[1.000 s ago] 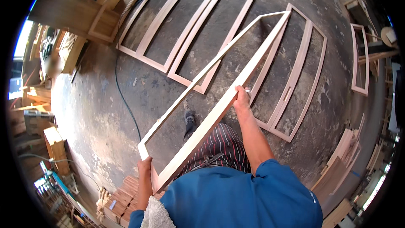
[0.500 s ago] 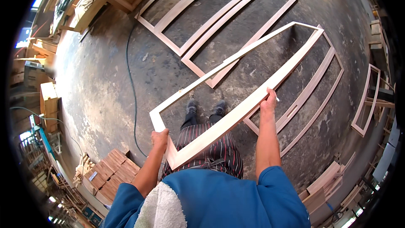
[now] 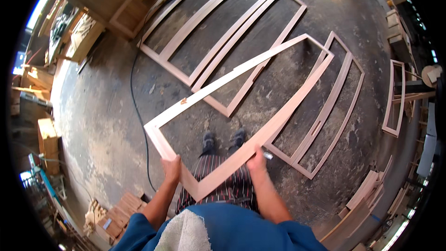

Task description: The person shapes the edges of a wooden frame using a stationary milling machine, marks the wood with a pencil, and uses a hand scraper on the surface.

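A pale rectangular wooden frame (image 3: 232,167) is held at a slant in front of me, with its far end over other frames on the floor. My left hand (image 3: 171,169) grips its near short rail, thumb on top and fingers partly hidden underneath. My right hand (image 3: 257,160) is closed around the long right rail, partway from the near corner. A small white object (image 3: 268,156) shows beside the right hand; its kind is unclear. On the left long rail, there is a brownish notch or chip (image 3: 183,101).
Several jointed wooden frames (image 3: 186,30) lie on the stained concrete floor (image 3: 102,97) ahead. Another slotted frame (image 3: 344,72) lies to the right. A dark cable (image 3: 133,88) runs along the floor at left. Stacked boards (image 3: 123,209) are near left, more timber (image 3: 364,190) near right.
The held frame has shifted left and toward me, its far end swinging lower in view. My right hand has moved left and nearer my body, still on the long rail.
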Motion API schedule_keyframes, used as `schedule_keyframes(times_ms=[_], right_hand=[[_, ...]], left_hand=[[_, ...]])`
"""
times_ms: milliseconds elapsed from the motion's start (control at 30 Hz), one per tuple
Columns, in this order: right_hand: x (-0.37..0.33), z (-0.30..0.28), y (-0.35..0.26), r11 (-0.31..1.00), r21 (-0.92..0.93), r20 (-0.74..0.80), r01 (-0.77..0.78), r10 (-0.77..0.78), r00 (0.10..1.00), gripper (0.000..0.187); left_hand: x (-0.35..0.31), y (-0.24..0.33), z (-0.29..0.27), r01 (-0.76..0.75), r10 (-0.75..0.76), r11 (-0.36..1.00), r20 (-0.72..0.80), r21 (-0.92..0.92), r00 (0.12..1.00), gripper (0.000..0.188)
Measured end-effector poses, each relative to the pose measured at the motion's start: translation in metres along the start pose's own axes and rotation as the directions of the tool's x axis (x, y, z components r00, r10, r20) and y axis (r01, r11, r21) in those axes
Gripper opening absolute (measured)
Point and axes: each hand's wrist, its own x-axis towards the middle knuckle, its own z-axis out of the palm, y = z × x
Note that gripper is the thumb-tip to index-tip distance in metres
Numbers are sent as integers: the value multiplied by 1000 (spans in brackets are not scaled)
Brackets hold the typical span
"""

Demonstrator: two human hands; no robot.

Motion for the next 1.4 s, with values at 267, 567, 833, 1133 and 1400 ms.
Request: schedule_keyframes(times_ms=[267,567,833,1133,1400], right_hand=[[-6,-25,49,993,-116,-57,-22,16,998,55],[26,-28,66,981,-193,-289,20,-76,954,68],[174,-84,-57,969,-168,-199,180,-212,957,53],[97,-141,-84,863,-505,-329,10,-204,922,55],[88,-195,-6,894,371,-417,252,-82,905,36]], left_hand=[[28,-16,-34,97,91,833,306,-545,948,49],[97,-34,-12,298,142,510,420,-807,896,39],[52,17,130,414,208,414,527,-811,824,37],[27,52,333,687,207,363,773,-630,599,41],[9,48,367,760,-50,561,903,-329,428,39]])
